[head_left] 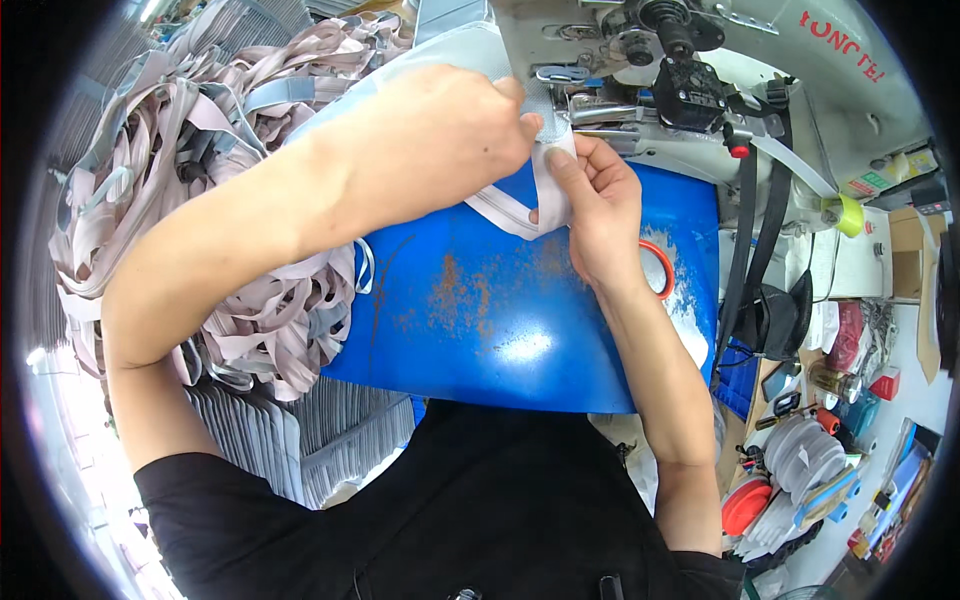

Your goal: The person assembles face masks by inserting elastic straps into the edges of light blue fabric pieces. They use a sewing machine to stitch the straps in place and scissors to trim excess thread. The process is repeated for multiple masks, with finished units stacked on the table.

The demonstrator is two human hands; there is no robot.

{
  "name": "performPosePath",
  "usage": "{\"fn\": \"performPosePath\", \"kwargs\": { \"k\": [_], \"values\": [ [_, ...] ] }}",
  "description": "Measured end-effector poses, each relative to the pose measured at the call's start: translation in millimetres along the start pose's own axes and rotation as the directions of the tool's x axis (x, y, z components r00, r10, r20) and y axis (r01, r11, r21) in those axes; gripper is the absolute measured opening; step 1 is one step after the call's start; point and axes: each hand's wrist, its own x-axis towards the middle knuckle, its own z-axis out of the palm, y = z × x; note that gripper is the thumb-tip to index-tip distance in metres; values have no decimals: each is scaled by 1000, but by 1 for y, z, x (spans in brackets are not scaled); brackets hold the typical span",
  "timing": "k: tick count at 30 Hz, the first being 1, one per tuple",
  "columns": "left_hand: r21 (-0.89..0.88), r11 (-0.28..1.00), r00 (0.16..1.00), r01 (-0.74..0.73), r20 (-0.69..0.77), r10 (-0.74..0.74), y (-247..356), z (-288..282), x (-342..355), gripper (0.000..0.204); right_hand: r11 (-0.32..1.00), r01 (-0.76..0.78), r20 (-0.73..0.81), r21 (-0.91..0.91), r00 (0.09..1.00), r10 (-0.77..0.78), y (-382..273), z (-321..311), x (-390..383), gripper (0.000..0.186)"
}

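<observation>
just left of the sewing machine (690, 95), two bare hands work close together over the blue surface (420, 350). the right hand (605, 200) is the one nearer to the machine. its thumb and fingers are closed on a pale strip (548, 190), pinching it near the top. the strip bends in a loop below the machine's metal parts, and its top end meets the grey cloth (450, 50), which lies to the left of the machine.

the left hand (470, 110) is farther left of the machine, on top of the cloth. its fingers are curled in, but the tips are mostly hidden, so i cannot tell what they grip. further left of the machine, past the left arm, is a big heap of strips (150, 220), all tangled. a red ring (669, 270) sits below the machine, partly behind the right wrist.

the step in hand looks to be lining up the strip with the edge of the cloth, right beside the machine. i think the next move calls for the strip to be flat and not twisted, with the right fingers firm on it and the cloth smooth under the left hand.
</observation>
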Motion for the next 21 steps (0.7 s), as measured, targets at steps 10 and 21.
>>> {"fn": "performPosePath", "kwargs": {
  "k": [10, 21],
  "values": [
    [-243, 919, 941, 309, -60, -333, 61, 1, 28, 30, 996, 94, -36, -6, 995, -94, 8, -4, 0, 17],
    [-704, 665, 823, 250, -207, -528, 129, 22, -38, 80, 999, -23, -38, 45, 999, 25, -7, 0, -26, 26]
  ]
}}
